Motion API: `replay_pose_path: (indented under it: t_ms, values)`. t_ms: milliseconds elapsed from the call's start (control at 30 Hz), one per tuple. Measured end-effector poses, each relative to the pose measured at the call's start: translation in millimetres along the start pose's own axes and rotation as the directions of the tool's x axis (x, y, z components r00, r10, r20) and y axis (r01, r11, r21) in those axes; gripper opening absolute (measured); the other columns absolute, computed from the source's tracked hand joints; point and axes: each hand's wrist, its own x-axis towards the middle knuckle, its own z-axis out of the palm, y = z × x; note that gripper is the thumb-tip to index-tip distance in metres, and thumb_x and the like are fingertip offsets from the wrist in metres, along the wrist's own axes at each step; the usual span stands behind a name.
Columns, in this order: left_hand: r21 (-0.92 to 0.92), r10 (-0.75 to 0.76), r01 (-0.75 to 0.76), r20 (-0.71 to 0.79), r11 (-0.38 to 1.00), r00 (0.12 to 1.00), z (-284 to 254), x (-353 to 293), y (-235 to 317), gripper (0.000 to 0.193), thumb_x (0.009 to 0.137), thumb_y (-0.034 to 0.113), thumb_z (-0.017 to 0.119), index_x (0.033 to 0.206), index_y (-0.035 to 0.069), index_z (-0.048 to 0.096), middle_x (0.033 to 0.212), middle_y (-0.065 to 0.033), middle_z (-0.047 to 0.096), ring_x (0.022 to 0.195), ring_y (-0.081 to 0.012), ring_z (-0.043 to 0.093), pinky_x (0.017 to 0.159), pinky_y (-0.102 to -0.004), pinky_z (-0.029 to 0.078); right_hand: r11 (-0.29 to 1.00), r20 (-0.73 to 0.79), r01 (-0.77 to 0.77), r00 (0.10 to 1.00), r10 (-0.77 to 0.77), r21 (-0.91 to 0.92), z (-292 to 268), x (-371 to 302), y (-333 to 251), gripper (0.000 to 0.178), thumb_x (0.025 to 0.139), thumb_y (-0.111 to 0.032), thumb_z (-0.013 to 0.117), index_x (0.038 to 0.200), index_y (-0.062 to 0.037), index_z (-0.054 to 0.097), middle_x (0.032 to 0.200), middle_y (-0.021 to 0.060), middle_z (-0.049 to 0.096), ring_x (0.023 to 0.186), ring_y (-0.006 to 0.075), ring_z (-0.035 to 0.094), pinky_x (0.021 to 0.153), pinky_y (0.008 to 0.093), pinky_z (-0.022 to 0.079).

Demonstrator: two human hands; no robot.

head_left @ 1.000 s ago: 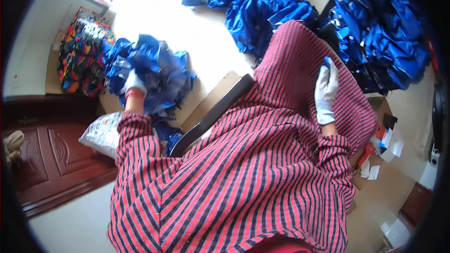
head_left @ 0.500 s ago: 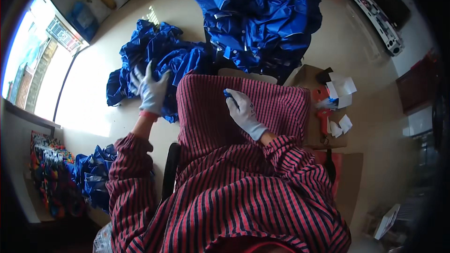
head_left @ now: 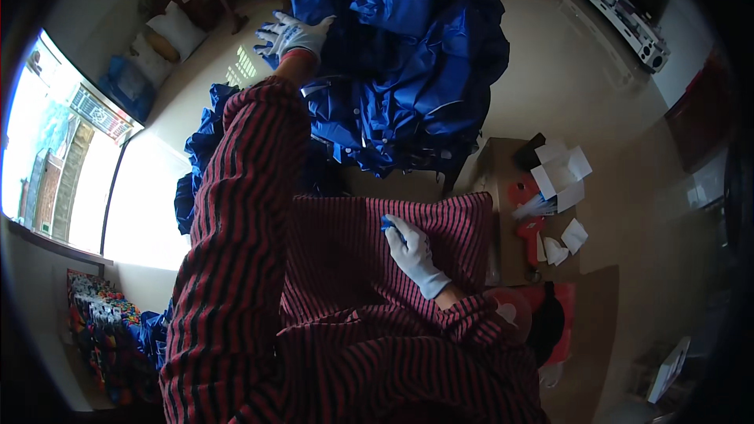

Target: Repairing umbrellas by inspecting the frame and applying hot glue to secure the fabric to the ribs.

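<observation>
My left hand [head_left: 294, 37], in a white work glove, is stretched far forward at the left edge of a large heap of shiny blue fabric garments [head_left: 432, 55]. Its fingers are spread and nothing shows in them; whether they touch the cloth I cannot tell. Above my lap, which striped red and black cloth [head_left: 338, 251] covers, my right hand [head_left: 412, 257] is closed, also gloved in white. A small blue object [head_left: 386, 223] sticks out between its thumb and fingers, too small to name.
On the right, a cardboard box [head_left: 503, 180] bears a red glue gun [head_left: 530, 235], an opened white carton [head_left: 561, 172] and paper scraps. More blue fabric [head_left: 200, 137] lies on the left, partly behind my arm. Far right stands a long white low cabinet [head_left: 616, 15].
My left hand has moved forward and right, from the smaller blue pile to the large heap. My right hand keeps hold of the small blue object. The view has shifted forward.
</observation>
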Motion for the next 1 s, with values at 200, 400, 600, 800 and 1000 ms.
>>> replay_pose_path:
  t_ms: [200, 400, 600, 800, 1000]
  values:
    - [0.030, 0.182, -0.189, 0.168, 0.981, 0.969, 9.3, 22.9, -6.2, 0.064, 0.085, 0.054, 0.052, 0.131, 0.010, 0.056, 0.138, -0.0191, 0.050, 0.133, -0.0404, 0.040, 0.110, -0.0534, 0.029, 0.979, 0.101, -0.171, 0.982, 0.160, 0.114, 0.1, 8.1, -8.8, 0.022, 0.090, -0.010, 0.058, 0.108, 0.0013, 0.064, 0.093, 0.0181, 0.069, 0.086, 0.0315, 0.069, 0.075, 0.0365, 0.055]
    - [-0.214, 0.440, -0.444, -0.068, 0.870, 0.895, -21.0, 72.4, -0.3, 0.045, 0.087, 0.044, 0.045, 0.110, 0.014, 0.069, 0.109, -0.0174, 0.067, 0.108, -0.0386, 0.060, 0.094, -0.0481, 0.044, 0.986, 0.143, -0.155, 0.979, 0.146, 0.054, 1.8, 6.4, -5.6, 0.023, 0.092, -0.012, 0.056, 0.110, 0.0016, 0.064, 0.091, 0.0186, 0.070, 0.084, 0.0294, 0.070, 0.073, 0.0344, 0.055]
    - [-0.015, 0.528, -0.530, 0.126, 0.848, 0.840, -45.7, 61.9, 19.3, 0.044, 0.086, 0.042, 0.053, 0.109, 0.007, 0.068, 0.108, -0.0221, 0.066, 0.105, -0.0377, 0.062, 0.090, -0.0423, 0.048, 0.981, 0.151, -0.186, 0.970, 0.193, -0.058, 1.7, -1.7, 6.0, 0.023, 0.091, -0.019, 0.057, 0.105, -0.0030, 0.066, 0.089, 0.0185, 0.069, 0.080, 0.0336, 0.068, 0.071, 0.0410, 0.054]
    - [-0.171, 0.660, -0.649, 0.012, 0.741, 0.751, -42.0, 122.8, -2.0, 0.037, 0.089, 0.030, 0.059, 0.115, 0.003, 0.064, 0.106, -0.0130, 0.069, 0.097, -0.0258, 0.067, 0.085, -0.0338, 0.052, 0.977, 0.184, -0.207, 0.960, 0.211, -0.041, 1.8, -2.4, 3.4, 0.024, 0.090, -0.020, 0.057, 0.106, -0.0041, 0.067, 0.087, 0.0182, 0.069, 0.080, 0.0327, 0.069, 0.072, 0.0411, 0.054]
    - [-0.584, 0.766, -0.727, -0.260, 0.360, 0.588, -148.0, 113.6, 13.2, 0.027, 0.095, 0.014, 0.054, 0.119, 0.004, 0.059, 0.104, -0.0076, 0.066, 0.099, -0.0188, 0.063, 0.085, -0.0282, 0.052, 0.979, 0.207, -0.191, 0.957, 0.201, -0.067, 3.8, -7.6, 11.1, 0.026, 0.091, -0.022, 0.056, 0.107, -0.0047, 0.067, 0.088, 0.0180, 0.070, 0.081, 0.0330, 0.069, 0.073, 0.0408, 0.054]
